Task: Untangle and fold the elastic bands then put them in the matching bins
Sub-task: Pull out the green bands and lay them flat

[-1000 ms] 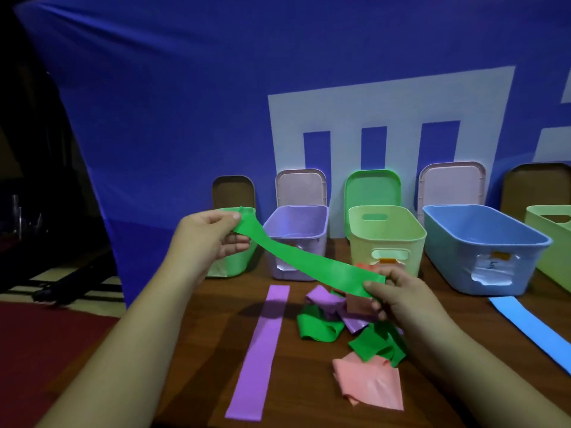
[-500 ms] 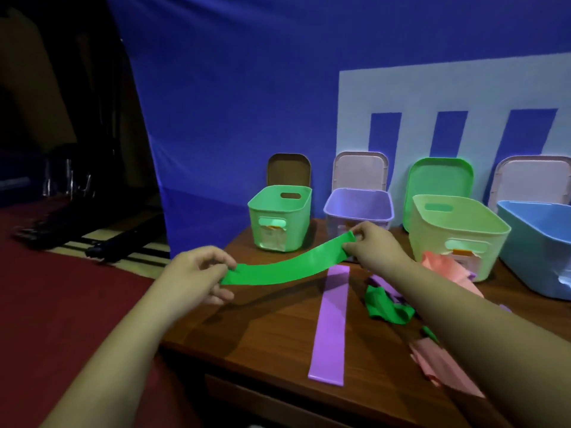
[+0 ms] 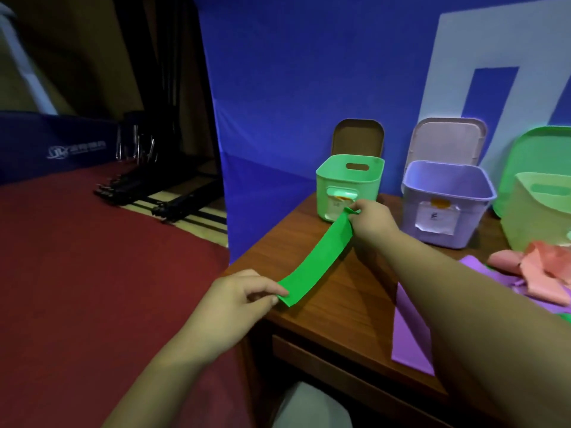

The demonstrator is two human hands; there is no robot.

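Note:
A green elastic band [image 3: 318, 261] is stretched flat between my two hands, low over the left corner of the wooden table [image 3: 346, 307]. My left hand [image 3: 238, 301] pinches its near end just past the table's edge. My right hand [image 3: 372, 220] pinches the far end right in front of the green bin [image 3: 350, 183]. A purple band [image 3: 409, 332] lies flat on the table, partly hidden under my right forearm. Crumpled pink bands [image 3: 543, 267] lie at the right edge.
A purple bin [image 3: 448, 202] stands right of the green bin, and a pale yellow-green bin [image 3: 540, 211] is cut off at the right edge. Lids lean on the blue backdrop [image 3: 309, 88] behind them. Red carpet [image 3: 77, 273] and dark stands lie left of the table.
The view has swung left and closer. Both hands carried the green band leftward: my right hand now holds its end before the green bin, and my left hand drew back beyond the table's edge.

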